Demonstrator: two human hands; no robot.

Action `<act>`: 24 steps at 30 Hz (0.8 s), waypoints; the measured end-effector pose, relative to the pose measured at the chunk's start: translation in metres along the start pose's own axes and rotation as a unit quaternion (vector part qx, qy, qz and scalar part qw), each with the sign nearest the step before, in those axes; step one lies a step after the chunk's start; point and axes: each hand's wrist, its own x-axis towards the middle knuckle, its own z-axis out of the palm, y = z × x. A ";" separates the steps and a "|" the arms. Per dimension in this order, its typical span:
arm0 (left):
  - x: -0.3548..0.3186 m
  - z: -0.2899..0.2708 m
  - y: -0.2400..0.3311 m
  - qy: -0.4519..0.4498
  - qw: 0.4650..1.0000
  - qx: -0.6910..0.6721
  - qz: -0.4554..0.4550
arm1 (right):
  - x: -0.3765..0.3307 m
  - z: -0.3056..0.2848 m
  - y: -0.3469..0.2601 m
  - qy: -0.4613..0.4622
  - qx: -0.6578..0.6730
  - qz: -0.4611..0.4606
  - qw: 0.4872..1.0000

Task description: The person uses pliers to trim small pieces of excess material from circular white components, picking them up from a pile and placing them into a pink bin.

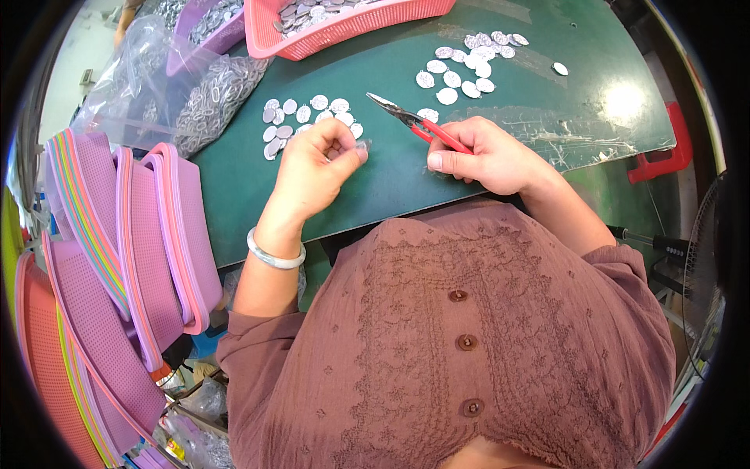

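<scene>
A pair of slim pointed metal pliers with red plastic handles (418, 125) lies slanted across the dark green desk (391, 187), steel tips aimed up and to the person's left, close to a loose cluster of small flat silvery oval metal tags (308, 117). The right hand (484, 156) is curled snugly around the red handles, thumb laid along the near side, knuckles resting on the desk. The left hand (316, 160) is drawn almost closed, fingertips pinched together over something tiny and pale at its thumb side; what that piece is cannot be made out. A pale white bangle (275, 254) circles the left wrist.

A second, larger scatter of the same oval tags (469, 62) lies farther back on the desk, beyond the pliers' tips. At the far edge sits a pink plastic mesh basket (344, 27) filled with more tags. Beside the desk on the person's left stand stacked pink and purple mesh trays (133, 234) and a clear plastic bag (148, 78) of metal pieces.
</scene>
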 end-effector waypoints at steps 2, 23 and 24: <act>0.000 0.003 0.008 0.033 0.979 -0.192 -0.059 | 0.000 0.000 -0.001 -0.003 0.002 0.004 1.000; 0.008 0.022 0.018 0.126 0.934 -0.331 -0.043 | 0.001 0.001 0.003 0.009 -0.074 -0.033 0.997; 0.008 0.022 0.018 0.126 0.934 -0.332 -0.044 | 0.001 0.001 0.003 0.009 -0.074 -0.033 0.997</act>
